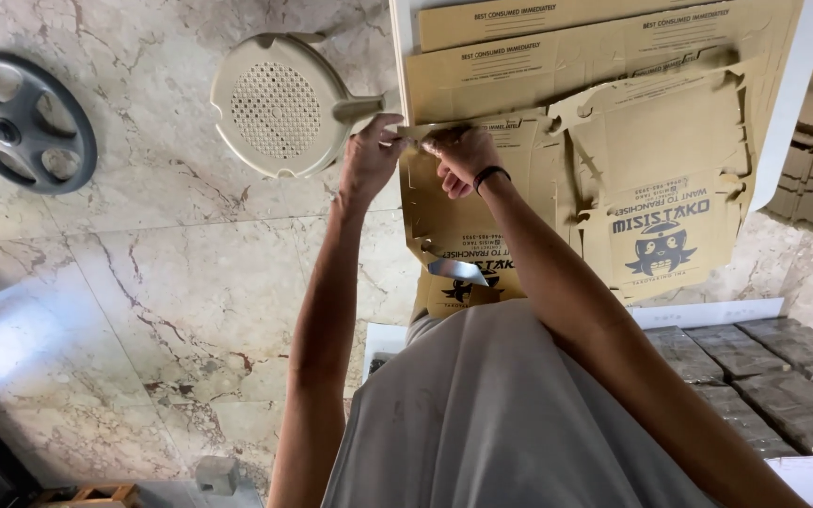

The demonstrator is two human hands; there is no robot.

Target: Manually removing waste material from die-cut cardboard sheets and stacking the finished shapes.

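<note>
Cardboard blank (444,202) edge, both hands pinching

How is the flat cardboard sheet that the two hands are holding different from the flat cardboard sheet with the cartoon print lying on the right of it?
The held cardboard sheet is gripped at its far edge by the left hand and the right hand; the right-side cardboard sheet lies untouched. The arms hide much of the held sheet, while the right-side sheet shows almost whole. The held sheet sits nearer the beige fan. Both are brown, die-cut, unfolded box blanks with dark print.
</note>
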